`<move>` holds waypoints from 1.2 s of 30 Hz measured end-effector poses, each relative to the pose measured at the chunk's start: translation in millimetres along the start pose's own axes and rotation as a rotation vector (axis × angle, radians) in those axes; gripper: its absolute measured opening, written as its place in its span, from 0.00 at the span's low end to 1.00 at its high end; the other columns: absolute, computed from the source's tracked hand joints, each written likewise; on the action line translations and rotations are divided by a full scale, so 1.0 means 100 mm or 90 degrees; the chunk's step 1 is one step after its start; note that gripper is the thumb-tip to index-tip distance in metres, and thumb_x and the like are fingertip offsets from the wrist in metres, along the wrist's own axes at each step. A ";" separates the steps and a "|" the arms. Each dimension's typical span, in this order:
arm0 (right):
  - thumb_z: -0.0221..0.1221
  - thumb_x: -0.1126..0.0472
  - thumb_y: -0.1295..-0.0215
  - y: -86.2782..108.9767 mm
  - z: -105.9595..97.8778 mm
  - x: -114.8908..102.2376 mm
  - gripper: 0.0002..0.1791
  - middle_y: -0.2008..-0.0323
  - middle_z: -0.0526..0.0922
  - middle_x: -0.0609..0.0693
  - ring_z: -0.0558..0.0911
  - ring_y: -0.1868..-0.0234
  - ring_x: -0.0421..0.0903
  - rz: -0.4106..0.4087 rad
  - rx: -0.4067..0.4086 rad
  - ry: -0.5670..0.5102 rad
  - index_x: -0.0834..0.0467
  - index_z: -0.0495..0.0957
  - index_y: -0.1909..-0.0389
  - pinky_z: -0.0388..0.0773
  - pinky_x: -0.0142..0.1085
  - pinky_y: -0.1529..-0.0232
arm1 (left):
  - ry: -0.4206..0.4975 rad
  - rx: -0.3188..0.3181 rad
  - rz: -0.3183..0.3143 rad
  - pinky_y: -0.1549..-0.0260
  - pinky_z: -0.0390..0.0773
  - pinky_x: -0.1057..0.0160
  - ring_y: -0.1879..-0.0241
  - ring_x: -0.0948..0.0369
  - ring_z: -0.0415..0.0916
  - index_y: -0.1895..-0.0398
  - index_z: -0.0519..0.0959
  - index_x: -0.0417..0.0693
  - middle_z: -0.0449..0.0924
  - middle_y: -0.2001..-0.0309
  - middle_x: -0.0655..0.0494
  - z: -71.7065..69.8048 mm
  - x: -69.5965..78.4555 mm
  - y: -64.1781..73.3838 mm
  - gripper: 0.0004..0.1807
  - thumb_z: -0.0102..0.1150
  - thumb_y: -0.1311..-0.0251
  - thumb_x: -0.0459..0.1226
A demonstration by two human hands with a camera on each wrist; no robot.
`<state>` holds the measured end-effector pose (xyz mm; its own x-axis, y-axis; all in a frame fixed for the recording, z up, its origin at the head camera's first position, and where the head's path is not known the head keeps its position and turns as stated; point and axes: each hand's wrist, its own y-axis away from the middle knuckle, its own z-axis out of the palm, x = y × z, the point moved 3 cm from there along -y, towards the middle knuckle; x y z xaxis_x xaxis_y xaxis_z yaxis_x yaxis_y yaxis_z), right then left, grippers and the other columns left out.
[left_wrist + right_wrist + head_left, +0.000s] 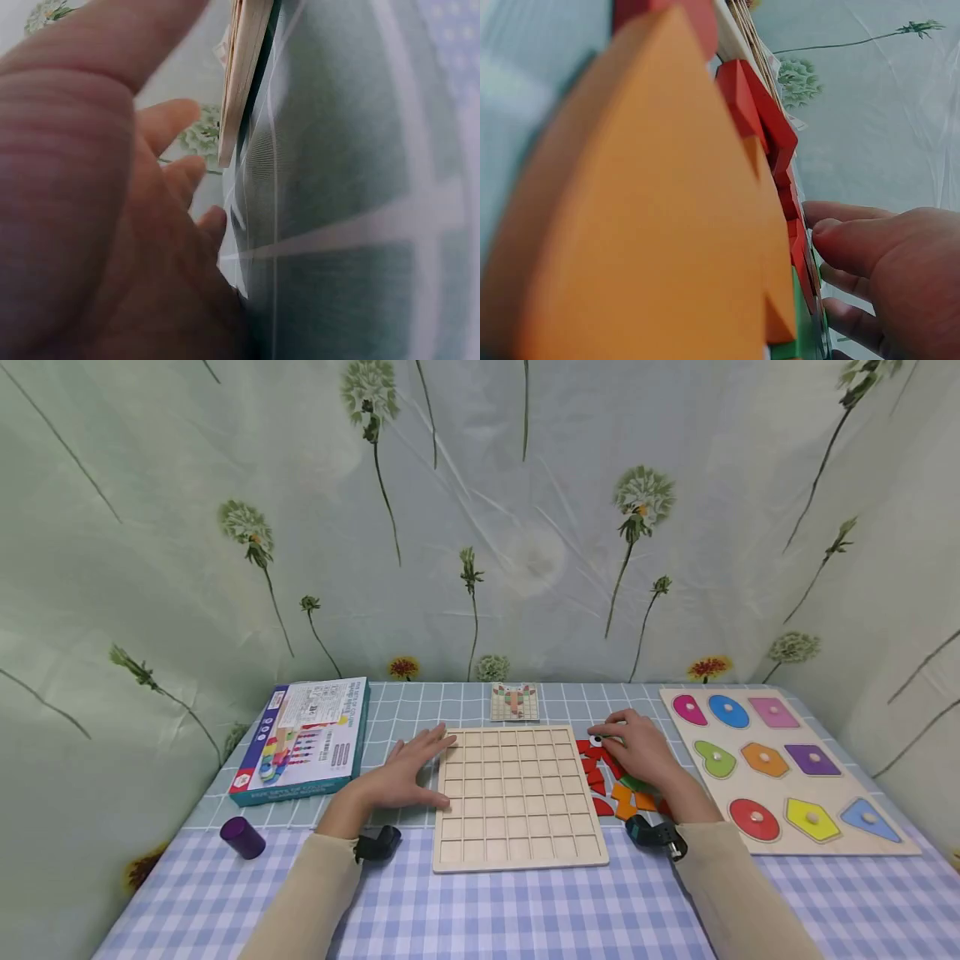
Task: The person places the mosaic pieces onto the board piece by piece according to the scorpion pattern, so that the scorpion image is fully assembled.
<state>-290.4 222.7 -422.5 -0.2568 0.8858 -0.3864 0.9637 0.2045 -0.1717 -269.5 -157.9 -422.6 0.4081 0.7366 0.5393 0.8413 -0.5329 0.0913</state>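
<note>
A light wooden grid board [517, 802] lies flat in the middle of the table, its squares bare. My left hand [408, 772] spreads its straight fingers along the board's left edge, fingertips and thumb right at the rim. Over the loose pieces at the board's right is my right hand [637, 747], thumb and index finger beside a white round piece with a black dot [595, 741]. The right wrist view shows red pieces [742, 105], a large near orange piece [660, 225] and a green piece [804, 315] before its loosely bent fingers.
A small pattern card [514, 702] stands behind the board. On the left are a boxed toy set [307, 739] and a purple cylinder [242, 837]. A wooden shape puzzle with colourful knobbed shapes [720, 802] lies at the right, beyond the right arm.
</note>
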 end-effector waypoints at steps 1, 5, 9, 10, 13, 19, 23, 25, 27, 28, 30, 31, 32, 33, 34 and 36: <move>0.57 0.62 0.29 0.00 0.00 0.00 0.15 0.44 0.75 0.64 0.72 0.44 0.63 -0.002 0.003 0.005 0.53 0.84 0.45 0.73 0.60 0.43 | 0.000 -0.001 0.006 0.27 0.33 0.30 0.19 0.43 0.35 0.20 0.54 0.54 0.40 0.18 0.48 0.00 0.00 0.00 0.56 0.74 0.50 0.55; 0.58 0.62 0.30 -0.01 0.00 0.00 0.15 0.43 0.74 0.64 0.71 0.44 0.64 0.006 0.007 0.008 0.53 0.84 0.45 0.73 0.60 0.43 | -0.006 -0.010 0.011 0.27 0.32 0.31 0.19 0.43 0.36 0.21 0.56 0.53 0.40 0.18 0.47 0.01 -0.02 0.00 0.56 0.74 0.51 0.56; 0.58 0.62 0.30 0.00 0.02 0.01 0.13 0.42 0.74 0.64 0.71 0.44 0.64 0.005 0.010 -0.007 0.53 0.85 0.48 0.72 0.61 0.42 | -0.011 -0.012 0.005 0.26 0.32 0.32 0.19 0.43 0.35 0.21 0.56 0.52 0.40 0.18 0.47 0.03 -0.03 0.02 0.56 0.74 0.51 0.56; 0.58 0.62 0.30 0.00 0.02 0.01 0.13 0.43 0.74 0.64 0.71 0.44 0.64 0.002 0.012 -0.008 0.53 0.85 0.49 0.72 0.61 0.42 | -0.010 -0.011 0.005 0.26 0.32 0.32 0.19 0.43 0.35 0.21 0.56 0.52 0.41 0.18 0.47 0.03 -0.03 0.03 0.56 0.74 0.51 0.56; 0.59 0.62 0.31 0.02 0.02 0.03 0.11 0.44 0.75 0.65 0.72 0.44 0.64 -0.001 0.023 -0.015 0.55 0.84 0.51 0.72 0.61 0.41 | -0.009 -0.008 0.008 0.26 0.32 0.32 0.19 0.43 0.35 0.21 0.57 0.52 0.41 0.18 0.47 0.04 -0.02 0.02 0.56 0.74 0.51 0.56; 0.61 0.64 0.33 0.01 -0.01 0.04 0.10 0.46 0.77 0.65 0.74 0.45 0.65 -0.008 0.041 -0.051 0.58 0.84 0.53 0.73 0.61 0.41 | -0.014 -0.007 -0.001 0.26 0.31 0.32 0.19 0.44 0.35 0.21 0.56 0.54 0.41 0.18 0.49 0.06 -0.03 0.00 0.56 0.74 0.52 0.58; 0.63 0.63 0.34 -0.02 -0.02 0.04 0.08 0.47 0.78 0.65 0.74 0.46 0.63 0.004 0.044 -0.087 0.59 0.84 0.56 0.74 0.60 0.41 | -0.017 -0.004 -0.004 0.26 0.32 0.32 0.19 0.44 0.35 0.21 0.56 0.54 0.41 0.18 0.50 0.06 -0.05 0.00 0.57 0.74 0.52 0.58; 0.63 0.62 0.34 -0.03 -0.02 0.05 0.08 0.47 0.78 0.64 0.75 0.46 0.63 0.019 0.034 -0.105 0.59 0.83 0.56 0.75 0.59 0.41 | -0.018 -0.006 -0.007 0.26 0.32 0.32 0.19 0.44 0.35 0.21 0.56 0.55 0.40 0.18 0.50 0.05 -0.06 -0.01 0.57 0.74 0.52 0.59; 0.63 0.60 0.33 -0.04 -0.03 0.05 0.09 0.48 0.79 0.63 0.75 0.46 0.62 0.037 0.021 -0.128 0.59 0.82 0.56 0.76 0.58 0.42 | -0.017 -0.009 -0.009 0.26 0.31 0.32 0.19 0.44 0.35 0.21 0.56 0.55 0.40 0.18 0.50 0.04 -0.06 -0.01 0.57 0.73 0.52 0.59; 0.63 0.59 0.32 -0.04 -0.04 0.06 0.09 0.48 0.79 0.63 0.76 0.46 0.62 0.051 0.017 -0.142 0.59 0.81 0.56 0.77 0.56 0.43 | -0.016 -0.009 -0.008 0.26 0.31 0.32 0.19 0.44 0.35 0.21 0.56 0.55 0.40 0.18 0.50 0.04 -0.06 -0.01 0.57 0.73 0.52 0.59; 0.62 0.57 0.32 -0.04 -0.06 0.07 0.09 0.49 0.80 0.61 0.77 0.47 0.60 0.076 0.012 -0.172 0.58 0.80 0.55 0.80 0.52 0.46 | -0.014 -0.007 -0.006 0.26 0.31 0.32 0.19 0.44 0.34 0.21 0.56 0.56 0.40 0.18 0.50 0.03 -0.05 -0.02 0.56 0.73 0.52 0.59; 0.62 0.57 0.31 -0.04 -0.07 0.07 0.10 0.50 0.81 0.61 0.77 0.48 0.59 0.088 0.009 -0.188 0.57 0.80 0.55 0.80 0.49 0.48 | -0.013 -0.006 -0.004 0.26 0.30 0.32 0.19 0.44 0.34 0.21 0.56 0.56 0.40 0.18 0.50 0.03 -0.05 -0.02 0.56 0.73 0.52 0.59; 0.61 0.56 0.30 -0.04 -0.09 0.07 0.10 0.51 0.82 0.60 0.77 0.49 0.58 0.095 0.007 -0.202 0.57 0.79 0.54 0.81 0.45 0.51 | -0.012 -0.005 -0.004 0.26 0.30 0.33 0.19 0.45 0.34 0.21 0.56 0.56 0.40 0.18 0.50 0.03 -0.05 -0.02 0.56 0.73 0.52 0.59; 0.61 0.56 0.30 -0.04 -0.10 0.07 0.10 0.51 0.82 0.60 0.78 0.50 0.57 0.101 0.006 -0.215 0.57 0.79 0.54 0.81 0.42 0.54 | -0.012 -0.005 -0.005 0.26 0.30 0.33 0.19 0.45 0.34 0.21 0.57 0.56 0.40 0.18 0.51 0.04 -0.05 -0.03 0.56 0.73 0.52 0.59; 0.61 0.56 0.29 -0.04 -0.10 0.07 0.10 0.52 0.83 0.59 0.78 0.51 0.56 0.108 0.006 -0.226 0.57 0.78 0.53 0.81 0.38 0.56 | -0.012 -0.007 -0.007 0.26 0.30 0.33 0.19 0.45 0.34 0.21 0.57 0.56 0.40 0.18 0.51 0.04 -0.05 -0.03 0.56 0.73 0.52 0.59; 0.59 0.57 0.28 -0.03 -0.12 0.06 0.10 0.52 0.82 0.60 0.78 0.53 0.54 0.112 0.005 -0.245 0.57 0.77 0.52 0.79 0.33 0.61 | -0.014 -0.012 -0.012 0.26 0.30 0.33 0.19 0.45 0.34 0.21 0.57 0.56 0.40 0.18 0.51 0.05 -0.05 -0.03 0.56 0.73 0.52 0.59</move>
<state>-293.8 232.7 -413.9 -0.0990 0.6863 -0.7206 0.9950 0.0600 -0.0796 -272.3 -158.2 -430.1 0.4003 0.7552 0.5190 0.8422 -0.5264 0.1163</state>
